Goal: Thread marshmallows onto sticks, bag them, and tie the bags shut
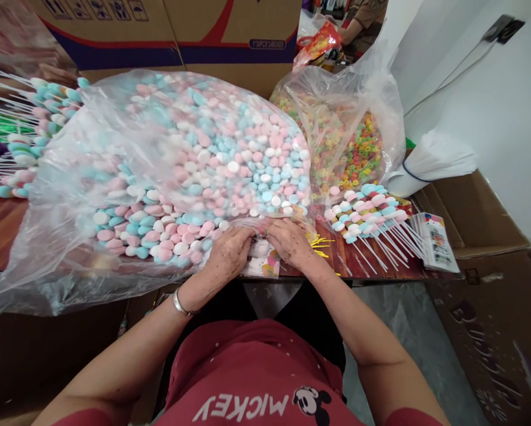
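My left hand (230, 253) and my right hand (289, 241) are close together at the table's front edge, fingers bent and pinched inward. Between them is a small printed plastic bag (265, 265), whitish with pink and yellow print; the fingers partly cover its upper end. A big clear sack of pink, blue and white marshmallow-like candies (163, 231) lies open just beyond and left of my left hand. Some yellow twist ties (321, 244) lie right beside my right hand. Further right is a pile of candy skewers (367, 213) on white sticks.
A clear sack of small colourful ring candies (354, 148) stands behind the skewers. A stack of printed bags (434, 242) lies at the table's right end, near a white container (409, 177). Cardboard boxes (229, 35) rise behind. More skewers (23, 154) and another person's hand (58, 74) are at left.
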`<state>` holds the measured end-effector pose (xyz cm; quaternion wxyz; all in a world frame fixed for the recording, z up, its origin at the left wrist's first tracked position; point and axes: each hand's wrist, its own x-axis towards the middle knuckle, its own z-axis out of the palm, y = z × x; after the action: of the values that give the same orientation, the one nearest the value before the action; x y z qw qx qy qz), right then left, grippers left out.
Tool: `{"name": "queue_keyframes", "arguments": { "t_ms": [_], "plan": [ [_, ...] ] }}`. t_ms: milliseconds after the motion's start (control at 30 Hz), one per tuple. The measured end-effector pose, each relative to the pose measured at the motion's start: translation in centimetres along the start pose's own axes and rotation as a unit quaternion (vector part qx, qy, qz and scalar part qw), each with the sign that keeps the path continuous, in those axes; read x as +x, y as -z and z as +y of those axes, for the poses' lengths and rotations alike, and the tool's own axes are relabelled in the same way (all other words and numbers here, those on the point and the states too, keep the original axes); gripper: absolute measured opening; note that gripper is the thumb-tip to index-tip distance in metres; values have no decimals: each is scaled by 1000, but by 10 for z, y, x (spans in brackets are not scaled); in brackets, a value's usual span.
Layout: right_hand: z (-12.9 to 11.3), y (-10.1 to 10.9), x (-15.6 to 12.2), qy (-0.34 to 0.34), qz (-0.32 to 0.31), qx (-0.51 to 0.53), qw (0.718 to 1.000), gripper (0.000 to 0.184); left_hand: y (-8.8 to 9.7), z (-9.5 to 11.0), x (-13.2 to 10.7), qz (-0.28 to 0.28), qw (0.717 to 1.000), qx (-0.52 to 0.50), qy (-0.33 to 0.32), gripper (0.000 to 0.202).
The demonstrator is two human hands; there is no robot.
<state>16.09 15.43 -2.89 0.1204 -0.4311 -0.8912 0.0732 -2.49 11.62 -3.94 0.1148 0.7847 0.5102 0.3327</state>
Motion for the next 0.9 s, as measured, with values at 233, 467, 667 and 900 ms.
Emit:
{"name": "queue_keyframes", "arguments": {
  "t_ms": [233, 467, 667, 900],
  "plan": [
    [12, 14, 3, 50, -26, 69, 996, 23, 4, 2, 11, -40, 999, -34, -11, 31],
    [14, 23, -5, 93, 95, 79, 988, 31, 7, 7, 21, -80, 996, -44, -11, 29],
    [-2, 38, -28, 121, 197, 70, 970, 29, 32, 29, 32, -170, 936, -295, 91, 25],
    [6, 33, -47, -116, 199, 388, 893, 66, 35, 37, 31, -192, 891, -396, 109, 18]
  ]
}}
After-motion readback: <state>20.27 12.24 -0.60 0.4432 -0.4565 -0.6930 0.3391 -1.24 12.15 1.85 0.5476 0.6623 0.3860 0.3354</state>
